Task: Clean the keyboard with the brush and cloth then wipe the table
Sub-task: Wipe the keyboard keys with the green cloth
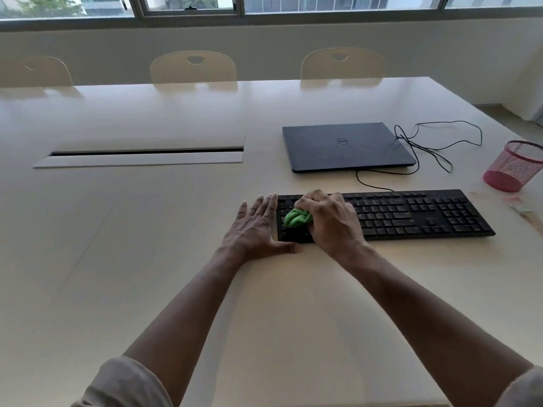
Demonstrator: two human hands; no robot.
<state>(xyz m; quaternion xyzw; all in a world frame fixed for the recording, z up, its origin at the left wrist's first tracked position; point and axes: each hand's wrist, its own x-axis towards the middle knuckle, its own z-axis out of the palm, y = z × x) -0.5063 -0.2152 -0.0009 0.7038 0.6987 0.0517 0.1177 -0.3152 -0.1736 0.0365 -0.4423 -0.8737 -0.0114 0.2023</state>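
A black keyboard (411, 214) lies on the pale table (176, 230), right of centre. My right hand (330, 220) grips a bunched green cloth (296, 218) and holds it down on the keyboard's left end. Flat on the table lies my left hand (258, 227), fingers straight, its fingertips and thumb against the keyboard's left edge. A brush (526, 212) with a pale handle lies on the table to the right of the keyboard, partly blurred.
A closed dark laptop (346, 146) sits behind the keyboard, with black cables (435, 145) looping to its right. A red mesh cup (514, 165) stands at the right edge. A cable slot (144, 152) runs across the table's left middle. Chairs (192, 67) line the far side.
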